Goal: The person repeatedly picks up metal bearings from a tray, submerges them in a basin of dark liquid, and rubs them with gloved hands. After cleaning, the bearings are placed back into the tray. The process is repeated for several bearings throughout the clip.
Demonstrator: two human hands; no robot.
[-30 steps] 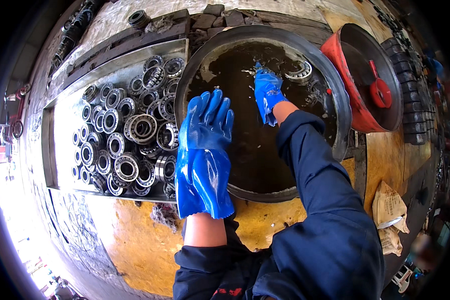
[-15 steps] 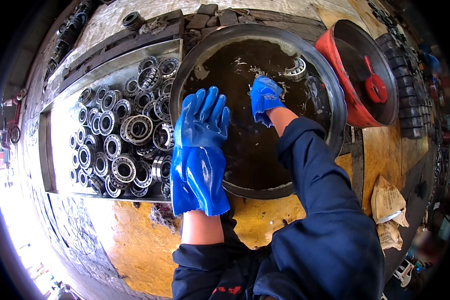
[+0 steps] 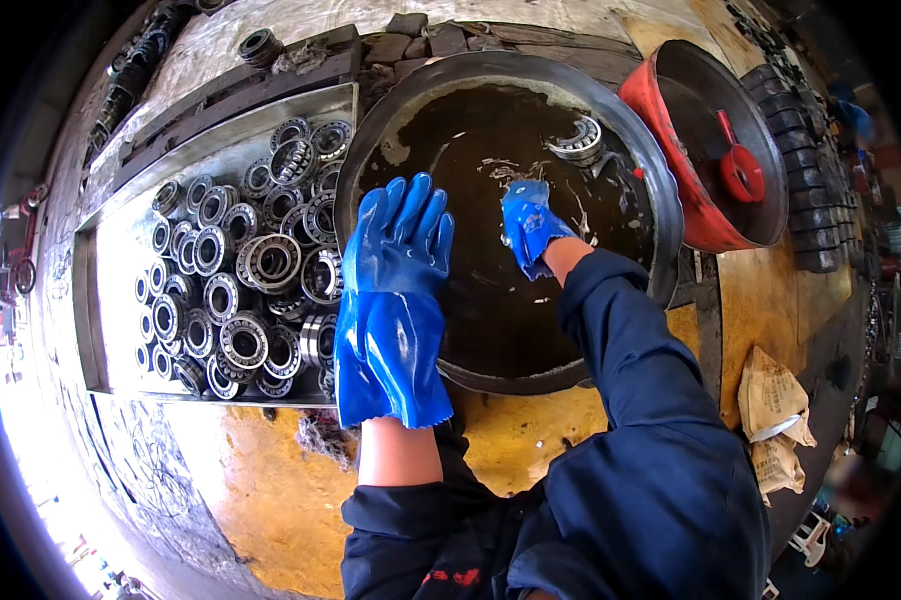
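Observation:
My left hand (image 3: 399,250), in a long blue rubber glove, hangs open with fingers stretched, palm side not showing, at the left rim of a big round pan (image 3: 516,383). Dark, oily liquid fills the pan. My right hand (image 3: 537,232), gloved in blue too, dips into the liquid around the pan's middle. Its fingers are under the surface, so whether they hold anything is hidden. Ripples and light streaks surround it. A roller bearing (image 3: 578,141) pokes out of the liquid beyond my right hand, near the far right rim.
Left of the pan, a metal tray (image 3: 88,300) bears several roller bearings (image 3: 245,340). At the right stands a red basin (image 3: 666,165) holding a red ladle (image 3: 742,172). Dark round parts (image 3: 816,200) are lined up beyond it. Paper bags (image 3: 774,400) lie nearer, and a rag (image 3: 326,437) below the tray.
My right hand has drawn back a little toward me through the liquid, and the ripples have shifted. The left hand stays open by the rim. The whole view has moved slightly.

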